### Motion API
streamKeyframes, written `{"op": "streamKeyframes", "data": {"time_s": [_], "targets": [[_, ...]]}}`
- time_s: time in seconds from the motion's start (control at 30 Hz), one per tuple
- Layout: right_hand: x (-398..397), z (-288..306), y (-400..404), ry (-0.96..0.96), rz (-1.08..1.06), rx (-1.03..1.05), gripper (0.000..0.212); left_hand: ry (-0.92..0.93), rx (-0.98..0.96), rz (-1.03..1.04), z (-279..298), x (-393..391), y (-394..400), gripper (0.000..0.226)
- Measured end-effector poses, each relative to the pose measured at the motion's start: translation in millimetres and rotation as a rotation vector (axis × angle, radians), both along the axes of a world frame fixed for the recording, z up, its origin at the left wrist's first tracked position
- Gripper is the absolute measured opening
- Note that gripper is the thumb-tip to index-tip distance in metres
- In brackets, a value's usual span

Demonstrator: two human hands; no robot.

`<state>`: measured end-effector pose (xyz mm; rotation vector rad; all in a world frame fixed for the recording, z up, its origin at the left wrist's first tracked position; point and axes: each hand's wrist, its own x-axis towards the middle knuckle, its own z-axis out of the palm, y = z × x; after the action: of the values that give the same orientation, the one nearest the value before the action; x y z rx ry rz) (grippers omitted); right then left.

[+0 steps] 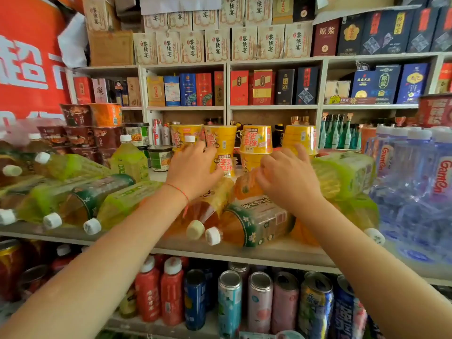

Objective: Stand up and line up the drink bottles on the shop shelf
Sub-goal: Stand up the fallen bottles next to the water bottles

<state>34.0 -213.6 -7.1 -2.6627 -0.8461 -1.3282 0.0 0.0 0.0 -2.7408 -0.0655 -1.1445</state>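
Observation:
Several tea bottles lie on their sides on the shelf [269, 252], white caps toward me: a green and amber group at left [80, 199], an amber one [208, 209] and a green-labelled one [254, 221] in the middle, and yellow-green ones at right [342, 174]. One green tea bottle [128, 160] stands upright at the back. My left hand [193, 167] curves around a bottle whose white cap [189, 138] sticks up above the fingers. My right hand [286, 174] has its fingers curled over an orange bottle [247, 187] lying on the pile.
Yellow noodle cups [255, 140] stand just behind my hands, with dark and orange bowls [80, 133] stacked at the back left. A wrapped pack of water bottles [415, 179] fills the right end. Cans and red bottles [230, 302] stand on the shelf below.

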Motion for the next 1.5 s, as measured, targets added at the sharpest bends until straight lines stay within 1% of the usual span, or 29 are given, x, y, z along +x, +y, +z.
{"op": "streamKeyframes", "data": {"time_s": [0.1, 0.17, 0.27, 0.33, 0.4, 0.47, 0.5, 0.57, 0.7, 0.8, 0.87, 0.97, 1.1, 1.17, 1.23, 1.3, 1.4, 1.43, 1.5], "targets": [[11.2, 17.4, 32.8, 0.094, 0.034, -0.05, 0.032, 0.052, 0.022, 0.093, 9.3, 11.9, 41.0, 0.048], [20.9, 26.8, 55.7, 0.208, 0.03, -0.088, 0.028, 0.157, 0.022, 0.157, 15.7, 18.6, 65.3, 0.056], [39.9, 30.5, 82.9, 0.442, 0.052, -0.093, 0.031, 0.328, -0.046, 0.165, 15.6, 32.6, 88.7, 0.07], [46.9, 31.6, 101.5, 0.59, 0.118, -0.082, 0.038, 0.409, -0.094, 0.118, 12.9, 42.4, 104.3, 0.077], [44.8, 32.3, 112.2, 0.757, 0.204, -0.109, 0.05, 0.431, -0.115, 0.042, 8.9, 50.8, 111.0, 0.08], [34.9, 33.2, 122.7, 0.916, 0.226, -0.236, 0.065, 0.412, -0.118, -0.025, 6.4, 57.9, 116.1, 0.081], [28.3, 33.0, 127.4, 0.963, 0.201, -0.325, 0.073, 0.394, -0.122, -0.05, 5.9, 60.7, 117.8, 0.081], [13.3, 33.3, 135.1, 1.0, 0.129, -0.441, 0.084, 0.36, -0.122, -0.072, 5.6, 63.8, 119.9, 0.08], [-20.9, 30.4, 135.6, 0.999, 0.056, -0.539, 0.109, 0.335, -0.128, -0.082, 2.5, 65.5, 122.6, 0.08], [-42.8, 14.9, 130.5, 0.92, 0.003, -0.604, 0.127, 0.321, -0.13, -0.091, -0.3, 65.2, 123.2, 0.079], [-49.7, -1.8, 131.2, 0.839, -0.027, -0.594, 0.132, 0.3, -0.13, -0.086, -2.5, 65.1, 122.1, 0.079], [-54.3, -15.4, 133.0, 0.695, -0.044, -0.627, 0.128, 0.295, -0.142, -0.085, -5.4, 64.3, 120.8, 0.08], [-53.0, -4.9, 126.3, 0.62, 0.048, -0.563, 0.116, 0.314, -0.155, -0.092, -3.8, 64.5, 121.1, 0.08], [-48.2, 5.8, 123.3, 0.617, 0.099, -0.497, 0.106, 0.322, -0.161, -0.089, -3.2, 65.1, 121.3, 0.08], [-38.4, 21.2, 118.3, 0.696, 0.198, -0.339, 0.089, 0.324, -0.165, -0.086, -3.7, 65.7, 120.4, 0.08], [-23.1, 37.0, 110.9, 0.755, 0.31, -0.112, 0.067, 0.319, -0.17, -0.081, -4.3, 66.0, 119.1, 0.077], [10.0, 46.0, 108.4, 0.715, 0.413, 0.24, 0.038, 0.299, -0.178, -0.075, -5.1, 67.0, 118.3, 0.075], [22.2, 44.9, 111.3, 0.691, 0.418, 0.332, 0.034, 0.298, -0.181, -0.075, -5.8, 67.1, 118.3, 0.075], [47.8, 42.2, 120.5, 0.634, 0.379, 0.459, 0.033, 0.298, -0.179, -0.069, -6.6, 67.9, 118.4, 0.076]]}}
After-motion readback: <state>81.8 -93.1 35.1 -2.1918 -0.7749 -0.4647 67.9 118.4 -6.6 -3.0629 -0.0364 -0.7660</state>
